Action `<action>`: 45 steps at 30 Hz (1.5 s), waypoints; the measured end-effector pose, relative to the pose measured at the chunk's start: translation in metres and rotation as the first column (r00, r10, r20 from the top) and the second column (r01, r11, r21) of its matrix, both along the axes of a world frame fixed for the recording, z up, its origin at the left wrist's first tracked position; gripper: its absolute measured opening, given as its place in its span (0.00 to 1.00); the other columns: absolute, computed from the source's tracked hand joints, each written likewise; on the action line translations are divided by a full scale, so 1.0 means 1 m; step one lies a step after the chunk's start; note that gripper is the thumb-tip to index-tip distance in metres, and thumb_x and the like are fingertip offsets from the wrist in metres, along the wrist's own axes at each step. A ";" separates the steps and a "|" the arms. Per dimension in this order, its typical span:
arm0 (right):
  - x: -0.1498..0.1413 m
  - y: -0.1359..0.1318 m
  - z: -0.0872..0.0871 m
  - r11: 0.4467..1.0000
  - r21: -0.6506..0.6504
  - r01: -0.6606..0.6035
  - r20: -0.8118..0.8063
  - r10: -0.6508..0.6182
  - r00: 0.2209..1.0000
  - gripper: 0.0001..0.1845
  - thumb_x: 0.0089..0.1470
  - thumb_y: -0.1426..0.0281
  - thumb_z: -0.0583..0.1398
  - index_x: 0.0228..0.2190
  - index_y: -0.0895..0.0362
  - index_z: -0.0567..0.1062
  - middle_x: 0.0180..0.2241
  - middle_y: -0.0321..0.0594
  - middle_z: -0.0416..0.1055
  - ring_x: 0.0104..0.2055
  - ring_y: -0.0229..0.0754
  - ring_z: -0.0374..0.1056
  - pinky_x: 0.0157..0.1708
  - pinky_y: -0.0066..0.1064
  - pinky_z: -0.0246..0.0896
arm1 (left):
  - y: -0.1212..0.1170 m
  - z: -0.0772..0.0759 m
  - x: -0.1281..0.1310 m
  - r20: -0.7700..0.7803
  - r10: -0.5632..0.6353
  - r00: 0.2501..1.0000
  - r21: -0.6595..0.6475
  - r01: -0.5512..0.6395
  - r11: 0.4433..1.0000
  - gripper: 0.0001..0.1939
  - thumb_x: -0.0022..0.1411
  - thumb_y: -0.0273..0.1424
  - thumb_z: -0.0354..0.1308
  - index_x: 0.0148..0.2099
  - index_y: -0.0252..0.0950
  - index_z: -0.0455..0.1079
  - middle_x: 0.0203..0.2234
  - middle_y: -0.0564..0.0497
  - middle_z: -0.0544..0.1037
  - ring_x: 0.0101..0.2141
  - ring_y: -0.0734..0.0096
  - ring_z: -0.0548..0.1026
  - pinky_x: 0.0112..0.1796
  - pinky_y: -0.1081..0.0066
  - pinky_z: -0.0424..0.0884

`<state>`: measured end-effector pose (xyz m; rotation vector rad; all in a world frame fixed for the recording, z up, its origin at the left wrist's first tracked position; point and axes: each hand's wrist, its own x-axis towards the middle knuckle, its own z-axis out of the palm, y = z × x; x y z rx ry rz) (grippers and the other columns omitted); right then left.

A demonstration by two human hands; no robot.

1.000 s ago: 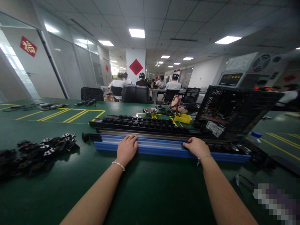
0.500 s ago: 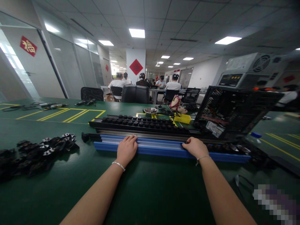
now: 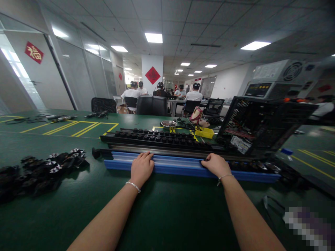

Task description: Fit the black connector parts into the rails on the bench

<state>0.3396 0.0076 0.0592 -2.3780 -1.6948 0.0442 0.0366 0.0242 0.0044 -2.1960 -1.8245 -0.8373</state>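
Observation:
A long blue rail (image 3: 180,165) with a channel along its top lies crosswise on the green table. My left hand (image 3: 142,167) is closed over its left half, fingers reaching across the channel and the thumb side hidden. My right hand (image 3: 216,165) is at the rail farther right, thumb and forefinger pinched on a small black part (image 3: 203,162) at the channel; most of that part is covered. To the right of this hand, a row of black pieces (image 3: 246,165) with some shiny spots sits along the rail.
Behind the blue rail lie black rails (image 3: 157,138) with round pieces. Black parts (image 3: 52,167) are heaped at left. An open computer case (image 3: 264,125) stands right, power supplies (image 3: 277,78) above. A metal bowl (image 3: 169,123) and yellow box (image 3: 204,132) are farther back.
My right hand has moved slightly left along the blue rail, and the dark part at its fingertips shows more. My left hand stays in place on the rail.

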 end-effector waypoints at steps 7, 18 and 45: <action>-0.008 0.000 0.000 0.999 0.018 -0.037 -0.007 0.038 0.999 0.14 0.42 0.58 0.57 0.28 0.55 0.72 0.35 0.43 0.73 0.39 0.47 0.69 0.31 0.30 0.56 | -0.003 0.005 0.001 0.007 0.025 1.000 -0.029 -0.024 0.999 0.19 0.57 0.30 0.44 0.48 0.41 0.71 0.47 0.49 0.73 0.47 0.63 0.68 0.46 0.64 0.65; -0.024 -0.003 0.004 0.996 -0.036 -0.087 0.018 0.087 0.996 0.13 0.40 0.60 0.57 0.28 0.55 0.72 0.34 0.44 0.73 0.38 0.47 0.69 0.30 0.30 0.56 | -0.009 0.012 0.000 -0.011 0.016 1.000 -0.079 -0.017 0.997 0.16 0.55 0.27 0.45 0.43 0.40 0.70 0.41 0.49 0.74 0.44 0.64 0.69 0.44 0.66 0.65; -0.073 -0.015 0.005 0.973 -0.044 -0.226 0.012 0.226 0.974 0.15 0.42 0.58 0.58 0.28 0.56 0.72 0.33 0.43 0.73 0.36 0.45 0.69 0.30 0.30 0.56 | -0.019 0.018 0.003 -0.056 0.029 0.998 -0.069 -0.033 0.997 0.15 0.60 0.35 0.43 0.33 0.39 0.70 0.32 0.48 0.74 0.35 0.65 0.70 0.37 0.66 0.65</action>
